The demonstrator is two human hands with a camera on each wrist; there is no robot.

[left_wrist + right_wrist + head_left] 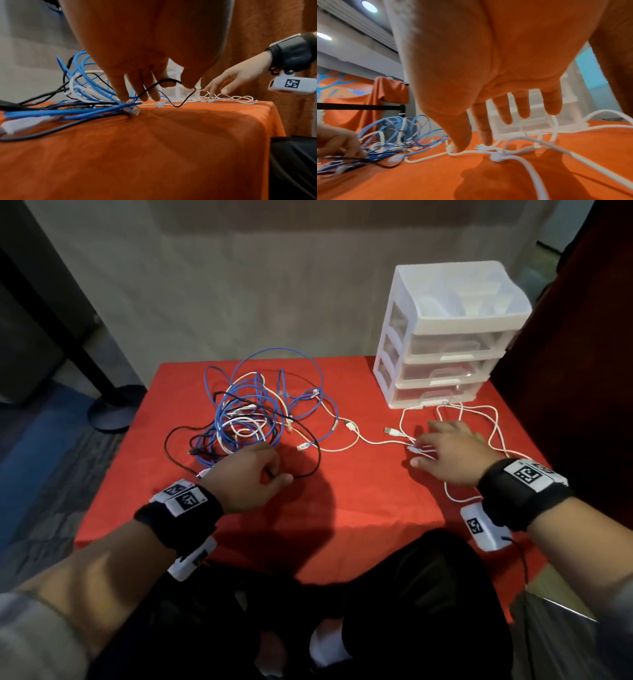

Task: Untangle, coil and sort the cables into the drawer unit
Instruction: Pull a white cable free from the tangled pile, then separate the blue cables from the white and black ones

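Observation:
A tangle of blue cables [260, 398], with white and black cables through it, lies left of centre on the red tablecloth [359, 501]. My left hand [274, 474] is at the tangle's near edge. Its thumb and forefinger pinch a loop of the black cable [187, 98], while the other fingers [123, 94] reach down to the blue cables [85, 112]. My right hand [421, 453] lies spread over a loose white cable [493, 422], with its thumb [458, 146] and fingertips pressing on it. That cable [530, 166] runs up to the white three-drawer unit [442, 337] at the back right, whose drawers are closed.
A white USB plug [392, 432] lies between the two hands. A dark red panel [582, 337] stands close along the table's right side. A black post base [113, 409] is on the floor to the left. My legs [394, 594] are at the front edge.

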